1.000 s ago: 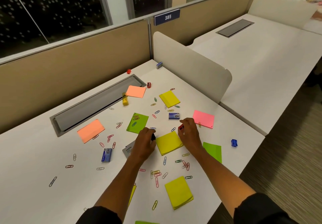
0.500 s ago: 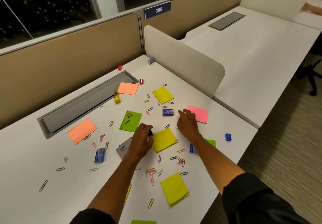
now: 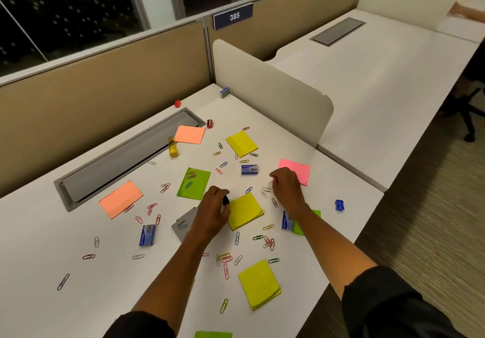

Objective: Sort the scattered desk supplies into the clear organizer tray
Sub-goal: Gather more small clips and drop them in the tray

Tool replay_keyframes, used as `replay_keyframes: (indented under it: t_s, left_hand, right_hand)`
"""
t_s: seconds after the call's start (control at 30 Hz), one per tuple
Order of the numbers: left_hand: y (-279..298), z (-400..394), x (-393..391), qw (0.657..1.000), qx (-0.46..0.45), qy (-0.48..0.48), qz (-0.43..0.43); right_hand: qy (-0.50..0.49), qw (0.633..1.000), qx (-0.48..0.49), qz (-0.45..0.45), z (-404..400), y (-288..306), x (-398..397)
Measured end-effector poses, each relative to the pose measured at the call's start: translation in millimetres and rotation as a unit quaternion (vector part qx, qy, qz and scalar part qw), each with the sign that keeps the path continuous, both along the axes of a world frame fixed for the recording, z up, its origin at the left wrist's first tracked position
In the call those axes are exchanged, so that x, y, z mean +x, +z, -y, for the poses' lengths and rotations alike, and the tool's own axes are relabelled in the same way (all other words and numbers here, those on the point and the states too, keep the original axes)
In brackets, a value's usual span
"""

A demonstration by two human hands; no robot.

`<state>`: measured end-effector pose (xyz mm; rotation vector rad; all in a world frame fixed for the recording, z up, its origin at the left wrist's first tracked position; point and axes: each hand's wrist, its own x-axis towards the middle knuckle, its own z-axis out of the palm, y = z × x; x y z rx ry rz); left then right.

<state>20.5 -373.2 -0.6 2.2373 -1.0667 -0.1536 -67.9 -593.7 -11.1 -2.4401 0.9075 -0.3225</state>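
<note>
Fingers of the left hand point(image 3: 214, 210) are curling round a small black object point(image 3: 225, 200) beside the yellow sticky pad point(image 3: 245, 210); the right hand point(image 3: 284, 186) is pinching something small and red point(image 3: 274, 179) near the pink pad point(image 3: 296, 169) on the worktop point(image 3: 52, 232), amid scattered paper clips point(image 3: 225, 260).

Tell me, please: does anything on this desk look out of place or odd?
Yes. Paper clips and sticky-note pads lie scattered over the desk, and three clips sit on the green pad. A red sharpener sits apart behind the cable tray. No clear organizer tray is in view.
</note>
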Motion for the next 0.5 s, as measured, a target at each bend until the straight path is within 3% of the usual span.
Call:
replay_keyframes:
  t_s: [0.5]
  left_hand:
    - [7,92,-70,0.989,-0.005,-0.149,-0.014]
  right_hand:
    - [-0.138,0.988,0.004,0.073,43,12,-130]
